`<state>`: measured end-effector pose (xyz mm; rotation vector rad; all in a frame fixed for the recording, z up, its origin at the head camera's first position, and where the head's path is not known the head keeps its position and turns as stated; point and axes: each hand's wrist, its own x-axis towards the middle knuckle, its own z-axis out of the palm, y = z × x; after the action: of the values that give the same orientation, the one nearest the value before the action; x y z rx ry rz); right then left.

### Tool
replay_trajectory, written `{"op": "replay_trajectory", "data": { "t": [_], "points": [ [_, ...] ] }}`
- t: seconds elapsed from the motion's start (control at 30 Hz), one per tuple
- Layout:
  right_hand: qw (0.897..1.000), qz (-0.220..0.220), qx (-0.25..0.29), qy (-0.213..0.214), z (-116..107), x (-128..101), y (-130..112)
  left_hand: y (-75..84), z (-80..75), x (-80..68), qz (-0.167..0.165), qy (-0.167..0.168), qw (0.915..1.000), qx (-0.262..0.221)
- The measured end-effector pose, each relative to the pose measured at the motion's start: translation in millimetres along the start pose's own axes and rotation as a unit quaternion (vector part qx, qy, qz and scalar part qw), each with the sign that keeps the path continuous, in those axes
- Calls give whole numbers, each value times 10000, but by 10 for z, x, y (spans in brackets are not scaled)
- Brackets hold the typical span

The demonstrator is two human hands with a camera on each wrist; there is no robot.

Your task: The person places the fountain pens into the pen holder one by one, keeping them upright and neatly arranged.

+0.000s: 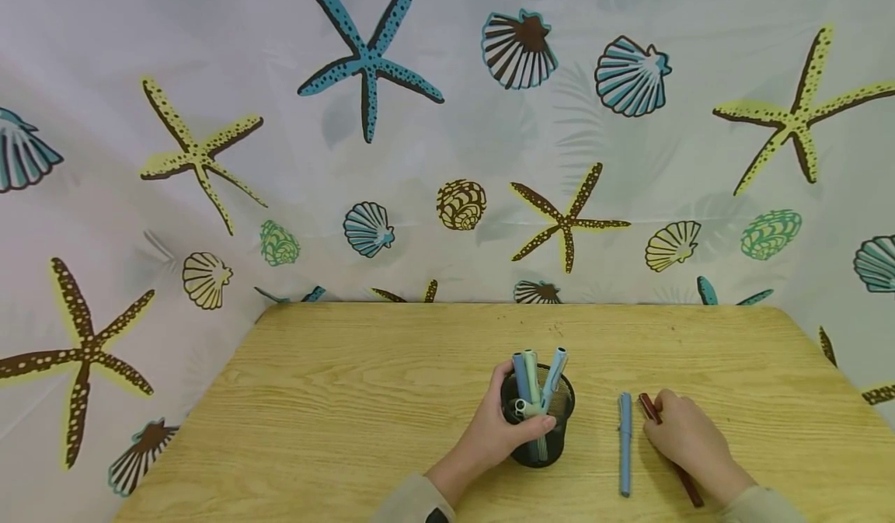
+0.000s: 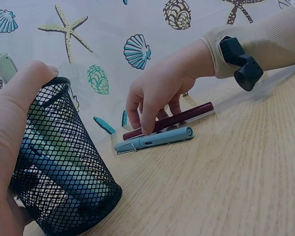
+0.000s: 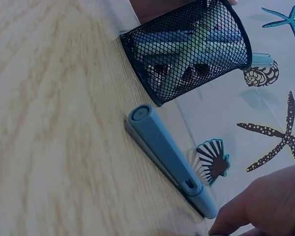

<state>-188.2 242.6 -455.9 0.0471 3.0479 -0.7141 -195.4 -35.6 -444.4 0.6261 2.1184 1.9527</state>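
from the head camera, the left hand (image 1: 492,434) wraps its fingers round the black mesh pen cup (image 1: 538,418) mid-bench (image 1: 336,399), pens upright inside; the right hand (image 1: 688,437) lies over the dark red pen (image 1: 650,410), with a blue pen (image 1: 625,445) just beside it. the left wrist view shows right fingers (image 2: 147,115) curled down onto the red pen, pinching it; best to lift it level, clear of the blue one. the right wrist view shows the cup steadied: keep it upright.
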Motion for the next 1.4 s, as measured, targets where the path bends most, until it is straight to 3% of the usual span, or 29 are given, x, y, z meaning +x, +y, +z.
{"op": "replay_trajectory", "data": {
  "t": [0.17,0.7,0.9,1.2,1.4],
  "points": [
    [9999,76,98,-2,-26,-13,-13,-197,-4,82,-33,43,10000,29],
    [9971,-1,577,499,-124,-56,-23,-243,-6,81,48,51,10000,58],
    [9930,-46,937,713,-152,-67,-66,-207,-7,71,-22,13,10000,-16],
    [9863,-256,1187,1119,-212,-110,-179,96,18,-42,-34,-13,10000,-22],
    [9818,-328,1372,1268,-231,-121,-264,65,17,-22,-43,-15,10000,-41]
  ]
}}
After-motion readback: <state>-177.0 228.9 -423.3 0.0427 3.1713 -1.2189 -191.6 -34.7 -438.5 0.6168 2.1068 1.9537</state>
